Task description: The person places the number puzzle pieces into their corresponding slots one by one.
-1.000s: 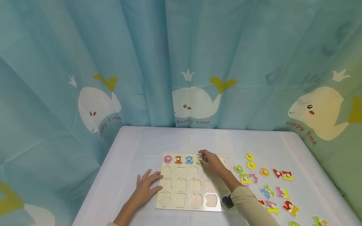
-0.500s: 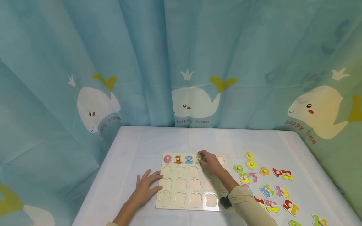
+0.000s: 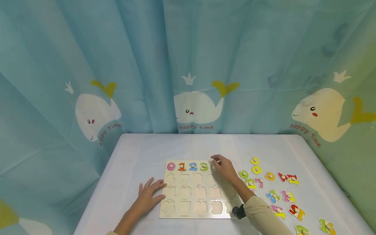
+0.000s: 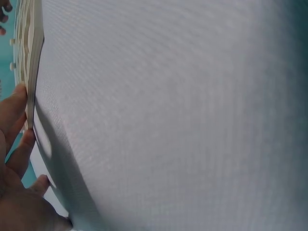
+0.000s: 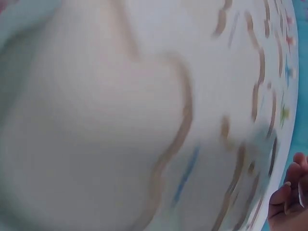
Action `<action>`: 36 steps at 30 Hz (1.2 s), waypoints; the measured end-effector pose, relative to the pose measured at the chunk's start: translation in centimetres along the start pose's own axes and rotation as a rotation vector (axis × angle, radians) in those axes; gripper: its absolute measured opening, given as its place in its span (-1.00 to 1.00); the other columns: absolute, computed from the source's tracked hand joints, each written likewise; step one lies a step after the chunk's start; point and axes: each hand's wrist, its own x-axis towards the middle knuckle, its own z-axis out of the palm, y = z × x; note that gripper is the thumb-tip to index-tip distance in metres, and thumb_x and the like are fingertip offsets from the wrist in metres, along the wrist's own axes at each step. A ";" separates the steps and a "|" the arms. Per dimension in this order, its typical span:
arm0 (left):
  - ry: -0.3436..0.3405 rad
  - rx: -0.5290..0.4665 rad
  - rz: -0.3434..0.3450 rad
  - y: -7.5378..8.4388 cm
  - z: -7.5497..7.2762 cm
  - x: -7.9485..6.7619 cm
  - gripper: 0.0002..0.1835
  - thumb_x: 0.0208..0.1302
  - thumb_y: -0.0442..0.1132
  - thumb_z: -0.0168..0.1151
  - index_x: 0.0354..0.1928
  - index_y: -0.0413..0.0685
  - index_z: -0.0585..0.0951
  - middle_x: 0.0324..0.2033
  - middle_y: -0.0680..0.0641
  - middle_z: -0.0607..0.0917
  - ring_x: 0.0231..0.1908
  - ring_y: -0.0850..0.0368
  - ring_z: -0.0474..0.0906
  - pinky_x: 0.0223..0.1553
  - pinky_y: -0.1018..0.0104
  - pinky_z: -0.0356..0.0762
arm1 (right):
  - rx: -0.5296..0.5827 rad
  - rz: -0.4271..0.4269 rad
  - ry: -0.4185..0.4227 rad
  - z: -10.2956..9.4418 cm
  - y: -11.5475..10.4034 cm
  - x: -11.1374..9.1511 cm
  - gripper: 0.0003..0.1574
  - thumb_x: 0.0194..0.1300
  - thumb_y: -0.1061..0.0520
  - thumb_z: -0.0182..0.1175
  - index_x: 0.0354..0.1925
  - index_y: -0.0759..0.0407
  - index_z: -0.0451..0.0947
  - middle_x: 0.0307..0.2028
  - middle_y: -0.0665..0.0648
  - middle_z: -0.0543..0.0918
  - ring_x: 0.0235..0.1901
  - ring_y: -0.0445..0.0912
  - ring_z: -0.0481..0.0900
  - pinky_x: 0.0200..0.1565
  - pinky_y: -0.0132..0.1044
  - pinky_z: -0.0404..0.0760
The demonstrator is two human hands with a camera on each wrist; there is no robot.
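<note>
A cream wooden number puzzle board (image 3: 178,217) lies on the table, its cut-outs in rows. In its far row sit the pink 0 (image 3: 171,166), the red 1 (image 3: 182,166), the blue 2 (image 3: 193,166) and the green 3 (image 3: 204,166), each with a knob. My left hand (image 3: 149,195) has its fingers spread, the fingertips on the board's left edge; the left wrist view shows fingers (image 4: 20,103) at that edge. Just right of the 3, my right hand (image 3: 224,167) is over the far row, its fingers loosely bent with nothing seen between them.
Loose number pieces are scattered right of the board, among them a yellow 5 (image 3: 255,161), an orange 0 (image 3: 270,176) and a red 4 (image 3: 282,177). A white cloth (image 3: 141,147) covers the table. Behind it hangs a blue whale-print curtain (image 3: 147,65).
My right hand has let go of the green 3 and moved a little to the right, so the 3 now shows fully. The left hand stays on the board's edge.
</note>
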 end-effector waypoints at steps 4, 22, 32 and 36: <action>0.000 0.008 0.006 -0.2 0.1 0.0 -0.60 0.12 -0.10 0.35 0.03 0.03 0.60 0.16 -0.12 0.51 0.30 -0.36 0.06 0.13 -0.49 -0.44 | -0.020 0.060 0.009 -1.6 1.5 -0.4 -0.78 0.32 0.26 0.12 -0.08 0.23 0.58 -0.25 0.11 0.65 -0.33 -0.07 0.60 -0.33 -0.25 0.56; 0.012 0.009 0.008 -0.2 0.2 0.1 -0.60 0.12 -0.09 0.35 0.03 0.03 0.61 0.16 -0.12 0.51 0.31 -0.36 0.06 0.14 -0.48 -0.44 | -0.160 0.255 0.174 -11.3 7.8 -4.0 -0.66 0.40 0.16 0.00 0.05 0.32 0.48 -0.15 0.27 0.56 -0.21 0.07 0.51 -0.40 -0.29 0.51; 0.027 -0.002 0.013 -0.3 0.2 0.3 -0.61 0.10 -0.14 0.37 0.00 0.01 0.62 0.14 -0.12 0.53 0.30 -0.36 0.07 0.12 -0.51 -0.43 | -0.234 0.364 0.120 -13.5 8.8 -6.8 -0.61 0.37 0.12 0.03 0.08 0.31 0.46 -0.09 0.32 0.55 -0.19 0.10 0.50 -0.33 -0.34 0.50; 0.027 -0.002 0.016 -0.2 0.3 0.2 -0.62 0.10 -0.13 0.37 0.00 0.01 0.62 0.14 -0.13 0.53 0.29 -0.37 0.07 0.12 -0.52 -0.42 | -0.248 0.350 0.113 -14.3 8.4 -7.9 -0.60 0.37 0.13 0.03 0.08 0.34 0.45 -0.09 0.34 0.54 -0.23 0.10 0.49 -0.35 -0.33 0.51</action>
